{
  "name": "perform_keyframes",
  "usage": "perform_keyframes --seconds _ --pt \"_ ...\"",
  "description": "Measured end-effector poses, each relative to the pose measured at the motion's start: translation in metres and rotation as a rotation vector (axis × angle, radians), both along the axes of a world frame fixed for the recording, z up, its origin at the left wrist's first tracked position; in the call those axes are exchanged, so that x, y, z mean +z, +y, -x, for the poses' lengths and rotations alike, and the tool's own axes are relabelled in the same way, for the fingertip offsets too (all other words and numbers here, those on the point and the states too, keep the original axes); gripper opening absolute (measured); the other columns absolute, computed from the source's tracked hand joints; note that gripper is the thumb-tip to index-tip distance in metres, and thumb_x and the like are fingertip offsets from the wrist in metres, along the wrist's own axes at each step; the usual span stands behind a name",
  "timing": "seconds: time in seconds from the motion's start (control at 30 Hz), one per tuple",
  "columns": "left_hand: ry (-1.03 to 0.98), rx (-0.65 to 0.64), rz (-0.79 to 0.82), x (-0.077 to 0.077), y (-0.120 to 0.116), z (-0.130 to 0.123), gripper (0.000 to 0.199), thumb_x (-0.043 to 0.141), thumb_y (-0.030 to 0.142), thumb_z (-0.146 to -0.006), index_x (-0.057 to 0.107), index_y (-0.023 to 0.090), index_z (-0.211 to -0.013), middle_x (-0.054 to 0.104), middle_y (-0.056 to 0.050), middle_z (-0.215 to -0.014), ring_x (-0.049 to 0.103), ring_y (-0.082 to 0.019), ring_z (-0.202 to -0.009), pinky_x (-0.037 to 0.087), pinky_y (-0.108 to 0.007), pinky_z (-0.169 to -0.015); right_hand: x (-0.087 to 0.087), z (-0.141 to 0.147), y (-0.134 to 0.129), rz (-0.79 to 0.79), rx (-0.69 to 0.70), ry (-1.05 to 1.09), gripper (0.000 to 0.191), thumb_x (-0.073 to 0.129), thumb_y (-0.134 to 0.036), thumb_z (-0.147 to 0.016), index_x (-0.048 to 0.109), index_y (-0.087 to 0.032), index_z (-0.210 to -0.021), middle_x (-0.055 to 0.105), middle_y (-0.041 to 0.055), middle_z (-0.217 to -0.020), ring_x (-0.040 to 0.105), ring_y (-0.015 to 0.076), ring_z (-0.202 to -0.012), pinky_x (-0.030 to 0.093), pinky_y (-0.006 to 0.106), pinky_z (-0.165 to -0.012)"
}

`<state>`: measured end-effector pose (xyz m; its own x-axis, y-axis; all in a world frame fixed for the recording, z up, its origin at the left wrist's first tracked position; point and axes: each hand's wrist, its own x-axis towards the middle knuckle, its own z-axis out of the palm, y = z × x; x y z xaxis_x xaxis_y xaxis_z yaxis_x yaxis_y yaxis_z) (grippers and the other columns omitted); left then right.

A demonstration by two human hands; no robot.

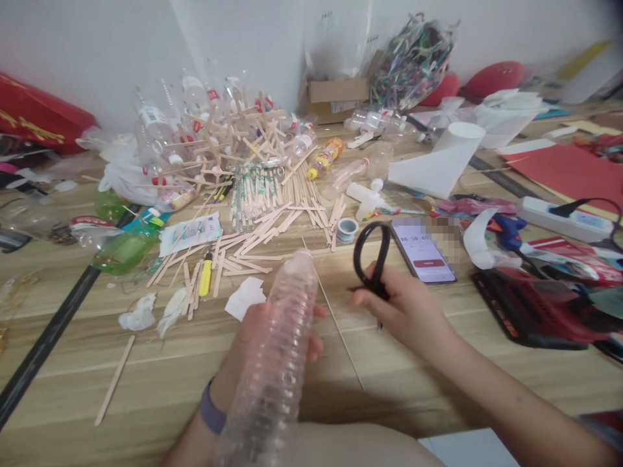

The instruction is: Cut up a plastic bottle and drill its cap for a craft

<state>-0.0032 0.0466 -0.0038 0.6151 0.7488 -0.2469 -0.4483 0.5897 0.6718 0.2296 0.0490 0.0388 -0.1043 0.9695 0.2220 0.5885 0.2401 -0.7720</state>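
Observation:
My left hand [256, 337], with a purple band at the wrist, is closed round a clear ribbed plastic bottle [292, 311]. The bottle slants with its neck away from me, and my fingers show past its right side. To the right, my right hand [399, 305] grips a pair of scissors [372, 250] with black looped handles pointing up. The blades are mostly hidden by the fingers. Between the hands a thin wooden skewer [341, 331] lies on the wooden table [160, 402]. A white scrap of paper [244, 298] lies beside the bottle.
Wooden sticks [253, 237] spread across the middle, with a yellow cutter [206, 275] near them. Behind stands a pile of plastic bottles [156, 120]. On the right lie a phone [423, 250], a red-and-black power tool [530, 305] and a power strip [564, 217]. A green bottle [129, 250] lies left.

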Motion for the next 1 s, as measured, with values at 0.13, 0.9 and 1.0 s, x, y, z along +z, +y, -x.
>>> perform_keyframes --seconds 0.13,0.9,1.0 --pt "-0.065 0.247 0.009 0.005 0.003 -0.004 0.047 0.071 0.051 -0.07 0.075 0.019 -0.104 0.076 -0.006 -0.102 0.065 -0.025 -0.108 0.05 -0.033 -0.098 -0.011 0.003 0.006 0.413 -0.082 0.714 0.039 0.055 -0.058 -0.088 0.054 -0.022 -0.075 0.061 0.0005 -0.061 0.058 0.0159 -0.052 0.051 0.029 -0.05" --pt "-0.359 0.014 -0.145 0.038 0.0 0.016 0.066 0.071 0.053 -0.064 0.068 0.015 -0.118 0.057 -0.003 -0.073 0.043 -0.011 -0.058 0.039 -0.019 -0.047 -0.037 0.02 -0.006 -0.287 0.01 0.055 0.004 0.052 -0.025 -0.093 0.052 -0.023 -0.097 0.066 0.0144 -0.117 0.062 0.0262 -0.111 0.052 0.044 -0.09" --pt "-0.422 -0.062 -0.162 0.038 -0.001 0.014 0.068 0.069 0.055 -0.065 0.066 0.014 -0.12 0.057 -0.002 -0.073 0.042 -0.01 -0.058 0.039 -0.019 -0.049 -0.046 0.031 0.004 -0.222 0.096 0.133 0.01 0.052 -0.022 -0.09 0.043 -0.024 -0.093 0.066 0.0113 -0.101 0.066 0.0237 -0.095 0.054 0.039 -0.079"
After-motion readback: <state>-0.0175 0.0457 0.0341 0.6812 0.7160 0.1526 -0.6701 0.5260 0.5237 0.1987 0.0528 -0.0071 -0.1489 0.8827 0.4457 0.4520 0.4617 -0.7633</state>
